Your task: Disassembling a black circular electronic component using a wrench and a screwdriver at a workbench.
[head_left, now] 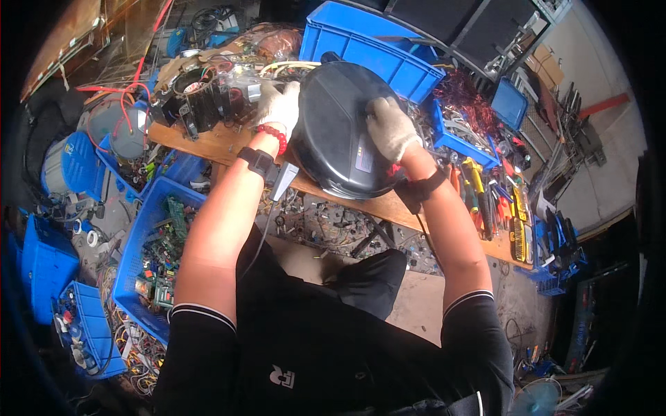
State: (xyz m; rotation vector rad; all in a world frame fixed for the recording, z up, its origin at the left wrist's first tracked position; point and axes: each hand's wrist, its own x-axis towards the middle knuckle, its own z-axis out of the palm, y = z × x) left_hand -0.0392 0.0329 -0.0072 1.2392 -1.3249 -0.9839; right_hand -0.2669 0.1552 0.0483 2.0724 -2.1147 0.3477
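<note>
A large, round, black appliance (338, 121) with a smooth shell stands tilted on the wooden bench, a short black knob or handle at its far edge. My left hand (279, 107), in a whitish work glove, grips its left rim. Against the right part of the shell rests my right hand (391, 129), also gloved, its fingers bent and closed; whatever they may hold is hidden. A grey device with a cable (283, 182) hangs from my left wrist near the appliance's lower left edge.
Behind the appliance stands a big blue crate (368, 52). Pliers and other hand tools (479, 191) lie on the bench (388, 208) at right, near a small blue bin (463, 141). A blue basket of circuit boards (132, 277) is at left. Scrap litters the floor.
</note>
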